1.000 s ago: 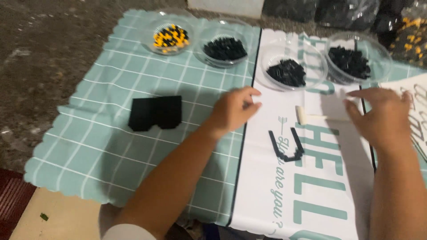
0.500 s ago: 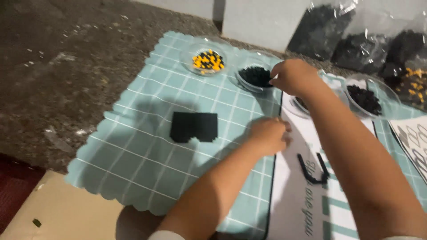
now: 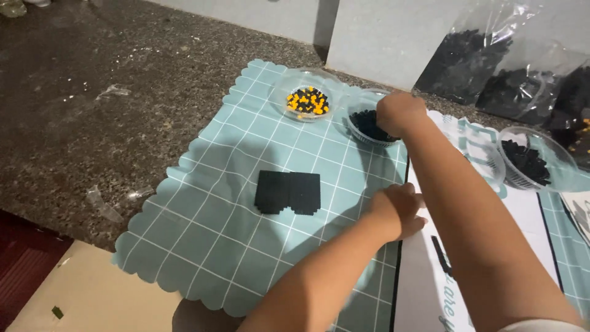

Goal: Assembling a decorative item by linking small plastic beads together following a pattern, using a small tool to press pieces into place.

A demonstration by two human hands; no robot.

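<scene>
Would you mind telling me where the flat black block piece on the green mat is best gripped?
Pinch the flat black block piece across its short edges, near and far, coming from above. It lies flat on the green mat, with open mat all round it.

One head-worn camera looks steeply down from the near side, close above the table (image 3: 74, 123) (a dark speckled slab), facing the far wall; both forearms enter from the near right.
</scene>
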